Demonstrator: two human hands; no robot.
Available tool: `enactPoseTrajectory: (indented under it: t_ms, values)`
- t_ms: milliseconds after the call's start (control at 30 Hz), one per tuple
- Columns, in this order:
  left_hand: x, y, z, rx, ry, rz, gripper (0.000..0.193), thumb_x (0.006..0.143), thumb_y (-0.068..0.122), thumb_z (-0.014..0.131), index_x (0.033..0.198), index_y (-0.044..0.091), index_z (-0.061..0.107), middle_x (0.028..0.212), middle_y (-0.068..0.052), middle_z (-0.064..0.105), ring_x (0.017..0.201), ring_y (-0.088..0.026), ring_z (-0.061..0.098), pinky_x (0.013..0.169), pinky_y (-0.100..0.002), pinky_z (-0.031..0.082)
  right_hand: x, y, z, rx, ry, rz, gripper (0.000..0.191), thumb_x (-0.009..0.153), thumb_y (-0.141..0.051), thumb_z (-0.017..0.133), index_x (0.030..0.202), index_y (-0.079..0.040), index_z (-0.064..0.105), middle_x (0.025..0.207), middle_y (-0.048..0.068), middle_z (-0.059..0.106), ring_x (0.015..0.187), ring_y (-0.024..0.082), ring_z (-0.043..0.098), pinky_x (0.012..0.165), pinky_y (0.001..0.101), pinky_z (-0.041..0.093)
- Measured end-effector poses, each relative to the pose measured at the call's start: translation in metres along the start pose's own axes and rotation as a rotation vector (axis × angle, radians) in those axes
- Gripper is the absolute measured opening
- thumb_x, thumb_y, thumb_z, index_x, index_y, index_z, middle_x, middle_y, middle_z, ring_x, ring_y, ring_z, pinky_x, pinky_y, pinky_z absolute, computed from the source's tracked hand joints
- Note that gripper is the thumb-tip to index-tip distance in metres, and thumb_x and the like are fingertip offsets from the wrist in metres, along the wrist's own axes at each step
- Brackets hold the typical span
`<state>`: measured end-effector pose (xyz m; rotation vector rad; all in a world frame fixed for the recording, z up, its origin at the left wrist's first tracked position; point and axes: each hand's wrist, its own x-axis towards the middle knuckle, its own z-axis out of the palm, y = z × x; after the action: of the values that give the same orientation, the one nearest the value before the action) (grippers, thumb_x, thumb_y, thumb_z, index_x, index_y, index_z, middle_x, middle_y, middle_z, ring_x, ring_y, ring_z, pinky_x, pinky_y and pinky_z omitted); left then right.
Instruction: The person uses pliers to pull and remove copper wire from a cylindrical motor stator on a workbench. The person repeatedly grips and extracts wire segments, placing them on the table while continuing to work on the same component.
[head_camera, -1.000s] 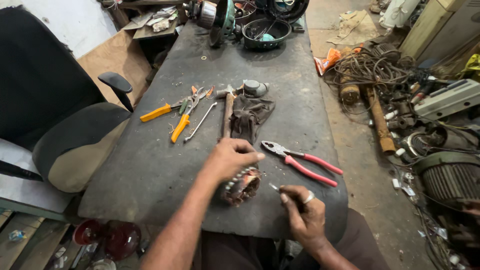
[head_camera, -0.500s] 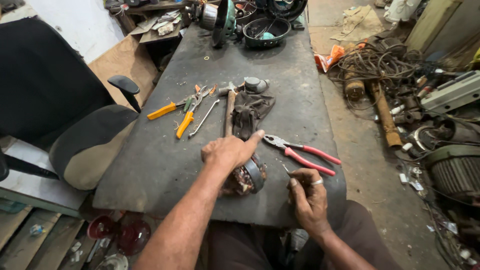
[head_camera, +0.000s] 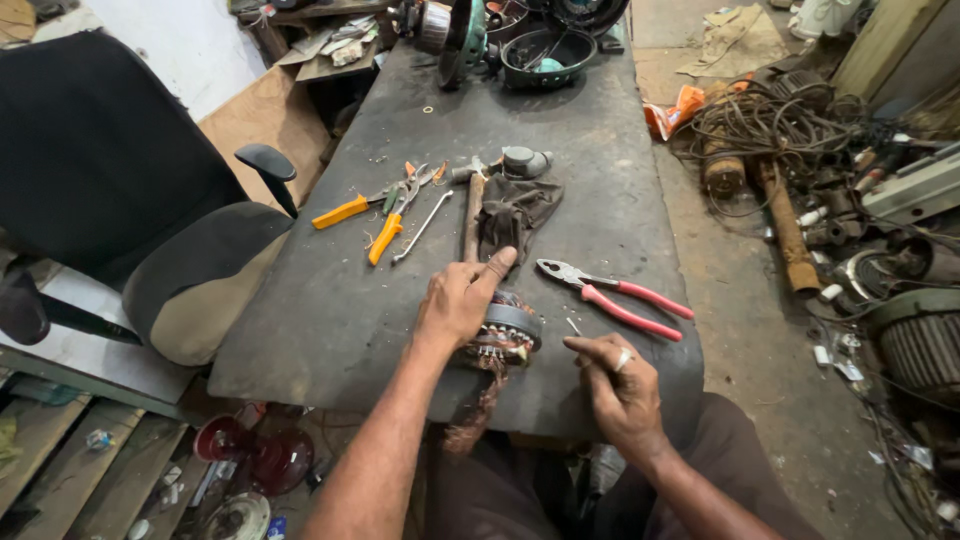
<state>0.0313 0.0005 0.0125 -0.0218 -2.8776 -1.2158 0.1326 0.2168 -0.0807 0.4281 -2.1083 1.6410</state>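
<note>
The left hand (head_camera: 462, 300) clasps a motor stator (head_camera: 503, 335) (copper windings showing), while the right hand (head_camera: 615, 385) pinches a thin pin (head_camera: 574, 327).

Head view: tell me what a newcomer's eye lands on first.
First, the left hand pressing a round motor winding at the near edge of the dark workbench, with the right hand pinching a thin tool beside it. Next, the red-handled pliers lying just right of them.

Matt, scuffed dark tabletop (head_camera: 330, 310); pliers (head_camera: 612, 294) with glossy red plastic grips (bare metal head); limp dark cloth (head_camera: 515, 212).
</note>
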Motion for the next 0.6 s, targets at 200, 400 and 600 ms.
enactPoseTrajectory:
  t_ms: [200,400,600]
  values:
    - [-0.008,0.000,0.009,-0.076,0.103,-0.113,0.083,0.087,0.078,0.043,0.075,0.003,0.075,0.080,-0.022,0.073,0.080,-0.039,0.070,0.078,-0.049,0.051,-0.026,-0.029,0.013,-0.144,-0.117,-0.056,0.032,0.082,0.000,0.079,0.113,-0.007,0.077,0.093,0.007,0.076,0.074,0.015,0.074,0.066,0.0276,0.057]
    - [-0.008,-0.013,0.013,-0.199,0.103,-0.173,0.070,0.082,0.071,0.057,0.080,0.004,0.076,0.071,-0.019,0.072,0.071,-0.032,0.071,0.072,-0.045,0.053,-0.021,-0.044,0.036,-0.291,-0.145,-0.070,0.039,0.083,-0.001,0.076,0.121,-0.009,0.072,0.103,0.013,0.073,0.076,0.027,0.074,0.064,0.0347,0.059]
    - [-0.005,-0.024,0.018,-0.227,0.230,-0.241,0.070,0.086,0.069,0.058,0.079,0.002,0.076,0.067,-0.020,0.069,0.066,-0.032,0.066,0.070,-0.046,0.051,-0.021,-0.045,0.050,-0.410,-0.144,-0.271,0.042,0.080,0.003,0.069,0.120,-0.008,0.072,0.104,0.014,0.071,0.085,0.030,0.071,0.072,0.0367,0.059]
